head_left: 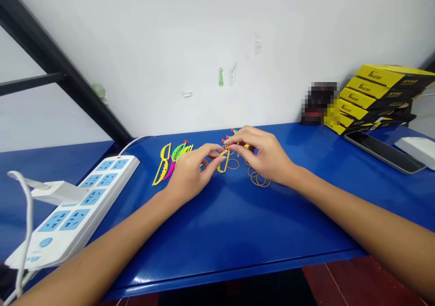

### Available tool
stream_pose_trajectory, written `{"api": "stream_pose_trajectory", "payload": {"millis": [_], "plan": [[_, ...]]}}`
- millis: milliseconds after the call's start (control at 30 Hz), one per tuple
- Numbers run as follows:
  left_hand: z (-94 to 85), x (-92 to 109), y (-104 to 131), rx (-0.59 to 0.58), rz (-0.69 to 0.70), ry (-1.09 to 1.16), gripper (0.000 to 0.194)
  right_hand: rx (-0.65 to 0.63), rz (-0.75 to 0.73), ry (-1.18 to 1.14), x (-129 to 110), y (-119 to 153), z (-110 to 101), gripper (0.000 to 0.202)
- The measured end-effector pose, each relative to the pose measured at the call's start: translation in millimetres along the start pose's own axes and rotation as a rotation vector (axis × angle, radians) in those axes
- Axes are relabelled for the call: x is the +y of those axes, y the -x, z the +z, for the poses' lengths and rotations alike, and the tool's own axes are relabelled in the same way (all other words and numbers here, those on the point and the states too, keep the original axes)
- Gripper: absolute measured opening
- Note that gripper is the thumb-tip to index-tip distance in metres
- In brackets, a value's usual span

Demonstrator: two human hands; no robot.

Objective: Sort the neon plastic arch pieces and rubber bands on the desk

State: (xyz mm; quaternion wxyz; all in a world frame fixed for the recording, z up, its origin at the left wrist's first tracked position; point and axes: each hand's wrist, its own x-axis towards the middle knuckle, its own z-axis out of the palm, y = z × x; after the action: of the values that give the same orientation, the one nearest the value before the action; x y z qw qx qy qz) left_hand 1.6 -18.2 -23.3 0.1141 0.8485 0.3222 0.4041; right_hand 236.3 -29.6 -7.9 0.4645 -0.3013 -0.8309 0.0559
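Note:
A small yellow plastic bow (222, 164) is held between my two hands above the blue table. My left hand (195, 167) pinches its upper part from the left. With thumb and forefinger together, my right hand (260, 154) grips a small orange piece (227, 148) at the bow's top. Left of my left hand lie a yellow bow (161, 165), a green bow (177, 152) and a pink one (169, 171), partly hidden by that hand. Thin tan rubber bands (260, 179) lie below my right hand. Small red-tipped pieces (233, 130) show behind my fingers.
A white power strip (112, 183) with a plugged-in adapter (63, 192) and cable stands at the left. At the right are stacked yellow and black boxes (367, 95), a dark phone (384, 152) and a white object (416, 149). The blue table's (238, 233) front edge runs below.

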Motion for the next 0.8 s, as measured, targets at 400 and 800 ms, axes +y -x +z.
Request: {"api": "stream_pose_trajectory", "payload": {"millis": [400,800], "plan": [[-1.4,-0.8,0.9,0.019,-0.057,-0.031,0.034,0.016,-0.064,0.026,-0.5,3.3,1.5,0.013],[0.0,-8.8,0.1,0.035,-0.073,-0.005,0.029,-0.071,0.005,0.038,2.5,6.1,6.2,0.014]]}}
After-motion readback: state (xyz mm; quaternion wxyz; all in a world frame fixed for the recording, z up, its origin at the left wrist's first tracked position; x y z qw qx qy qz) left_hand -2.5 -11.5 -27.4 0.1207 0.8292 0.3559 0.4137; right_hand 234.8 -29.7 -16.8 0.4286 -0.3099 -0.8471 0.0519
